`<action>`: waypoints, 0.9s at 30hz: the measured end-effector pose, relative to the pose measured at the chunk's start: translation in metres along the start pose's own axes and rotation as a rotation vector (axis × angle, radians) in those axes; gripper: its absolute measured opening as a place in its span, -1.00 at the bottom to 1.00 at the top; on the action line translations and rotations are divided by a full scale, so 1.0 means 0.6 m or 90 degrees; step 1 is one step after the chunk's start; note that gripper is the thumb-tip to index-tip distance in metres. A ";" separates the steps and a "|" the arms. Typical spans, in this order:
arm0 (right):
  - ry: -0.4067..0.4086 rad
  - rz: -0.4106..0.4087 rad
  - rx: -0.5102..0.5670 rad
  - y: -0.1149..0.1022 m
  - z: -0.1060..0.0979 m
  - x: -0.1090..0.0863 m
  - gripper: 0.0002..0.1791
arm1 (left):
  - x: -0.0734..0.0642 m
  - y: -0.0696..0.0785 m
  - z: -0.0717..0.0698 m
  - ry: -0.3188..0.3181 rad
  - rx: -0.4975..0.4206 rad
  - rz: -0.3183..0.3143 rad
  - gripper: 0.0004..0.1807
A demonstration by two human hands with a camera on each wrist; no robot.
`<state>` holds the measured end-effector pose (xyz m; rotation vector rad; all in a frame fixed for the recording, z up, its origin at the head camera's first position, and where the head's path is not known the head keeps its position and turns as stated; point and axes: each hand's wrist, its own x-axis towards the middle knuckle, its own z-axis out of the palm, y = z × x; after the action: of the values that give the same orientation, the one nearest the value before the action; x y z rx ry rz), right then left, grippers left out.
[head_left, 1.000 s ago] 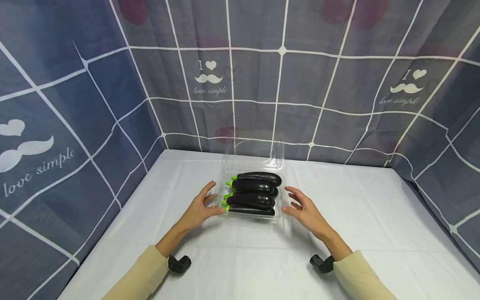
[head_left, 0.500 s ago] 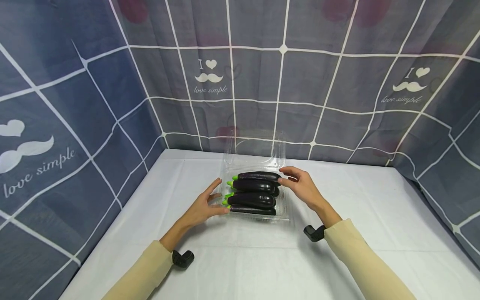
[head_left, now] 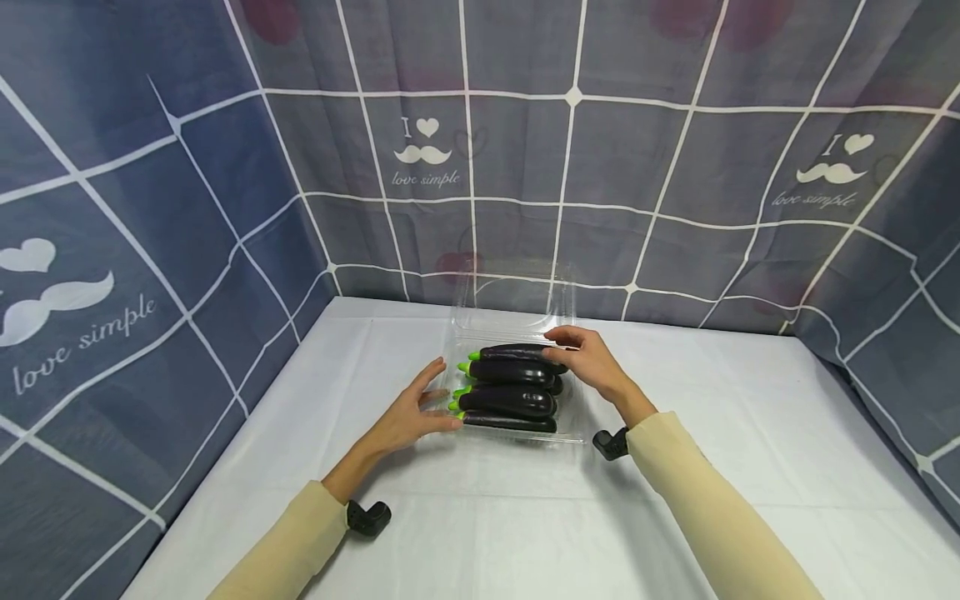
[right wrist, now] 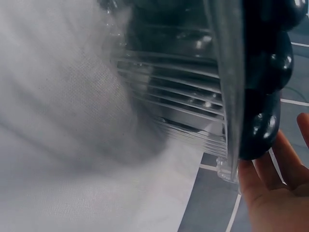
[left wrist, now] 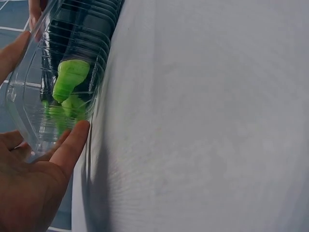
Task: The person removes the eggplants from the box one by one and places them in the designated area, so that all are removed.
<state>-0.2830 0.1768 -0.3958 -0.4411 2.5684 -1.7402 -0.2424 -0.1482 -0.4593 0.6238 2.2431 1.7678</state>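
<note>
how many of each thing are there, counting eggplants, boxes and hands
eggplants: 5 visible, others may be hidden
box: 1
hands: 2, left hand and right hand
total: 8 visible

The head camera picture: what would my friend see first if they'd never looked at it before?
Probably the shiny black eggplants with bright green stems, lying in a clear box in the middle of the white table. Next, maybe the two hands: the left hand at the box's left side, the right hand by the farthest eggplant's right end.
</note>
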 end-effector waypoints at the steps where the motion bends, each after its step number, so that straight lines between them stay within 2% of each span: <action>1: -0.001 0.000 -0.002 0.010 0.001 0.004 -0.59 | 0.000 0.000 0.000 0.001 0.001 0.001 0.13; 7: -0.012 -0.007 -0.024 0.014 0.007 0.009 -0.59 | 0.000 0.003 0.001 0.001 0.005 0.007 0.12; 12: -0.031 -0.010 -0.050 0.019 0.008 0.014 -0.56 | 0.002 0.002 0.000 0.007 -0.006 0.027 0.10; 19: -0.052 -0.018 -0.081 0.020 0.009 0.013 -0.57 | 0.004 -0.003 0.000 0.018 0.016 0.041 -0.04; 27: -0.058 -0.024 -0.105 0.018 0.012 0.013 -0.60 | 0.002 0.002 0.000 0.014 0.014 0.025 -0.06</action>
<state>-0.2918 0.1720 -0.4072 -0.5617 2.6654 -1.4857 -0.2435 -0.1476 -0.4581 0.6608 2.2830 1.7788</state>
